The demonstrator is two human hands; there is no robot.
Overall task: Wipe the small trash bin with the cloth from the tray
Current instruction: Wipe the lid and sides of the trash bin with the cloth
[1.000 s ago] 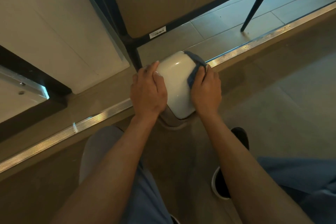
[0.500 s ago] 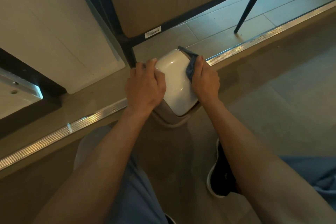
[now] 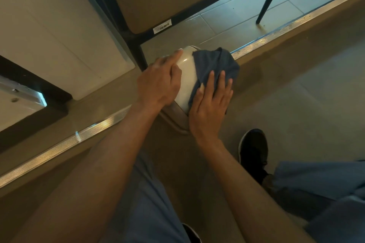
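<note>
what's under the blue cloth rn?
The cloth lies over the right side of the white bin lid, pressed flat by the right hand. The covered lid surface cannot be seen.

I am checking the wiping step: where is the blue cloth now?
In the head view, the blue cloth lies over the right side of the small trash bin, pressed flat under the right hand.

Trash bin (image 3: pixel 185 77) mostly under cloth (image 3: pixel 215 65), hands.
</note>
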